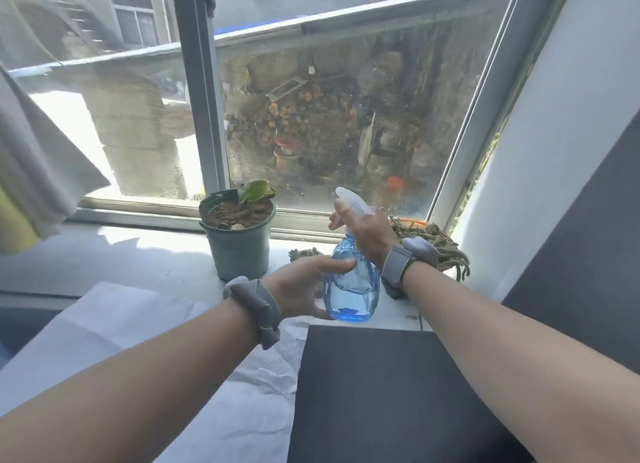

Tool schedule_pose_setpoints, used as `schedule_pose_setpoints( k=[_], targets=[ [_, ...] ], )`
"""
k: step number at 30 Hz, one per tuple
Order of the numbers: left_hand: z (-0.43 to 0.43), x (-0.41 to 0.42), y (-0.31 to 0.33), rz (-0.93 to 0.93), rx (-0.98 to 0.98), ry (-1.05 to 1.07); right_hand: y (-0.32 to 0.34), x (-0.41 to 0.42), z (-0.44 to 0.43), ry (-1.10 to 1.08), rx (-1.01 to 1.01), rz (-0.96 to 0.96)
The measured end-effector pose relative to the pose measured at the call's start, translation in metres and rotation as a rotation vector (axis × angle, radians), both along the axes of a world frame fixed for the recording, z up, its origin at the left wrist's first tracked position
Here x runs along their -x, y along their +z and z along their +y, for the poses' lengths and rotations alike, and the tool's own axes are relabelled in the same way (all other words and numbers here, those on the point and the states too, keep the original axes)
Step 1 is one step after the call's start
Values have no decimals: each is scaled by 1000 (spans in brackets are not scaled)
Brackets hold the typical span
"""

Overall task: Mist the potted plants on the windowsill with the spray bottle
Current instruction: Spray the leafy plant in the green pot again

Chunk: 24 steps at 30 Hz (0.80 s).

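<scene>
A clear blue spray bottle [351, 286] with a white trigger head stands on the white windowsill [138, 254], partly filled with water. My right hand [367, 230] grips its neck and trigger from above. My left hand [301, 286] cups the bottle's left side, thumb on the blue body. Just left of the bottle is a grey-green pot [239, 247] with brown soil and one green leaf. Behind my right wrist sits an orange-rimmed pot with trailing green stems [440, 244]. A small succulent [304, 253] peeks out between pot and bottle.
The window pane [346, 116] rises right behind the plants, its frame post [204, 98] at centre left. A grey curtain [38, 157] hangs at the left. White paper [138, 324] and a dark board [381, 393] lie in front of the sill.
</scene>
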<state>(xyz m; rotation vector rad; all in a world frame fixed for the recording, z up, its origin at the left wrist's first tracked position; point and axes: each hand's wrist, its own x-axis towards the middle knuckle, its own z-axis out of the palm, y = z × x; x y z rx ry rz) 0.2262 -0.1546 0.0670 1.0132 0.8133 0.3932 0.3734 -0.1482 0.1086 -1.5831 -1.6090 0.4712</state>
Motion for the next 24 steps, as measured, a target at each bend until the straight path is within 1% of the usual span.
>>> schedule_pose_setpoints(
  k=[5, 10, 14, 16, 20, 22, 24],
  targets=[
    [14, 49, -2, 4, -1, 68, 1, 51, 25, 46, 37, -7],
    [22, 85, -2, 6, 18, 115, 5, 92, 49, 99, 68, -98],
    [25, 97, -4, -5, 26, 171, 7, 114, 61, 102, 99, -140],
    [27, 101, -5, -3, 40, 175, 6, 120, 62, 78, 118, -127],
    [32, 104, -6, 23, 30, 195, 4, 124, 64, 23, 128, -36],
    [32, 103, -4, 19, 32, 215, 6, 124, 69, 28, 133, -45],
    [30, 103, -1, -7, 51, 213, 8, 124, 73, 78, 154, -64]
  ],
)
